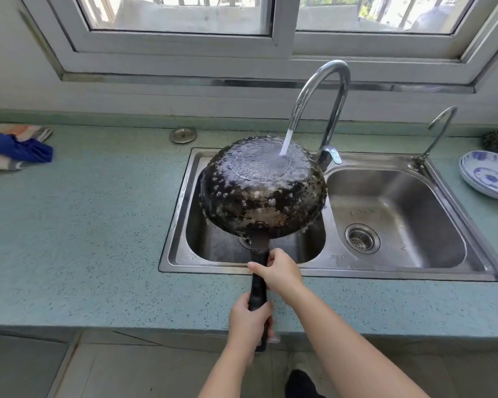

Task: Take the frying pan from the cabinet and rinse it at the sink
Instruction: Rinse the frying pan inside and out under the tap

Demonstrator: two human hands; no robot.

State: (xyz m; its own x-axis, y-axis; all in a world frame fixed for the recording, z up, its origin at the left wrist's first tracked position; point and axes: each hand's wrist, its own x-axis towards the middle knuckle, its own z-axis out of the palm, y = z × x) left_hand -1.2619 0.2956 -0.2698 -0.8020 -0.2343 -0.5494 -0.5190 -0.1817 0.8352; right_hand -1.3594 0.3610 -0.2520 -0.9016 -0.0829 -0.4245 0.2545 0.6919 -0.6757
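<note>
Blackened, mottled metal faced the camera: the frying pan (263, 188) was held upside down over the left basin of the sink (332, 193), its underside turned up to the stream of water (286, 142) from the tall faucet (325, 93). The stream struck the flat centre of the base, spread outward and ran off the rim in drops into the basin below. This orientation judged to serve the outer surface only; the inner surface faced down and could not be seen.

Both hands were clenched on the black handle (258, 282), which extended toward the person across the sink's front edge and the green counter (84, 225). The right hand (276, 268) gripped the handle nearer the pan, at the sink's front rim. The left hand (249, 320) gripped close to the handle's end. A two-handed hold of this kind probably steadied the pan's weight against the leverage of the long handle.

The right basin stood unused, with its strainer (362, 239) exposed. Blue-patterned plates (486, 176) lay on the counter to the right, and folded cloths (15, 147) to the left, both well apart from the splash zone.

Rinsing was judged to be under way, with the cabinet step complete.
</note>
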